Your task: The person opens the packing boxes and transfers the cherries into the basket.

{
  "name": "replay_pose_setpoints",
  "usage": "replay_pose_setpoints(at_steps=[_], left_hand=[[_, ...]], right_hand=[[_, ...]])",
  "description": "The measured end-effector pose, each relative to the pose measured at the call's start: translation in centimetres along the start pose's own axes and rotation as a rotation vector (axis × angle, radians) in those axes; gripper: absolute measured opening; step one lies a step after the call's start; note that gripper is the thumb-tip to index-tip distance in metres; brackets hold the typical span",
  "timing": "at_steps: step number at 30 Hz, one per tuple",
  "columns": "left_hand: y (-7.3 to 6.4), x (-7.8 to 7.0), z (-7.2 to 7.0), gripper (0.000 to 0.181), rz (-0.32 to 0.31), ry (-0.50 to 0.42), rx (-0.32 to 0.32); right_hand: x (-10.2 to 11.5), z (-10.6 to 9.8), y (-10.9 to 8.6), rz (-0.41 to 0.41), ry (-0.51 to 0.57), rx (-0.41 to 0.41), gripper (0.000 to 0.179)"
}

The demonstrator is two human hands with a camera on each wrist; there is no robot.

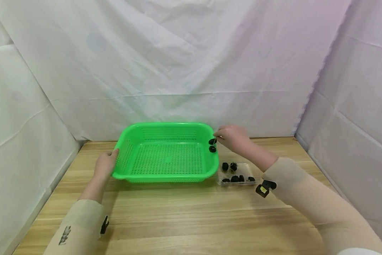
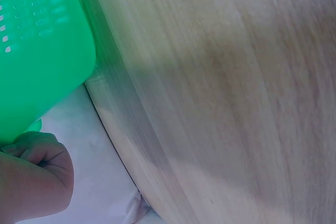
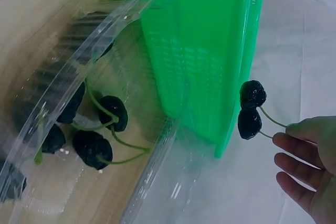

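Pinching thin green stems (image 3: pixel 270 117) between thumb and forefinger, the right hand (image 1: pixel 232 137) is holding up a pair of dark cherries (image 3: pixel 253 94); its other fingers are extending slightly bent. In the head view the pair is hanging by the right end of the green basket (image 1: pixel 165 176); whether it is touching the wall, cannot tell. The left hand (image 1: pixel 105 163) is gripping the basket's left rim, fingers curling at the edge. Just right of the basket, a clear plastic box (image 1: pixel 246 169) is holding more dark cherries (image 1: pixel 235 179), some stems crossing. Basket and box are resting on a wood-grain table (image 1: pixel 184 212); white cloth (image 1: pixel 178 71) is hanging behind.
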State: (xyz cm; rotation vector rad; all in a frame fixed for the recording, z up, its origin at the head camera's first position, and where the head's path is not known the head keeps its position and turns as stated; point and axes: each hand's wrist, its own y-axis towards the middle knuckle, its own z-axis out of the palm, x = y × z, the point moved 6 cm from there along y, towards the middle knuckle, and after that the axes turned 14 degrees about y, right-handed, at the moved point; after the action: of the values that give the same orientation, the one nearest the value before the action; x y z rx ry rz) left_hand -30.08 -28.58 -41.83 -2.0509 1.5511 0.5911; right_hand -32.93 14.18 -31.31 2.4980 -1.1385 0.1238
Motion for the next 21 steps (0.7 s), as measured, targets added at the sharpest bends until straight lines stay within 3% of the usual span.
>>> replay_pose_setpoints(at_steps=[12,21], left_hand=[[0.0,0.0,0.2,0.070,-0.005,-0.001,0.017],[-0.1,-0.1,0.1,0.069,-0.009,0.002,0.016]], right_hand=[[0.0,2.6,2.1,-0.022,0.090,0.097,0.009],[-0.8,4.5,3.1,0.047,0.197,0.156,0.010]])
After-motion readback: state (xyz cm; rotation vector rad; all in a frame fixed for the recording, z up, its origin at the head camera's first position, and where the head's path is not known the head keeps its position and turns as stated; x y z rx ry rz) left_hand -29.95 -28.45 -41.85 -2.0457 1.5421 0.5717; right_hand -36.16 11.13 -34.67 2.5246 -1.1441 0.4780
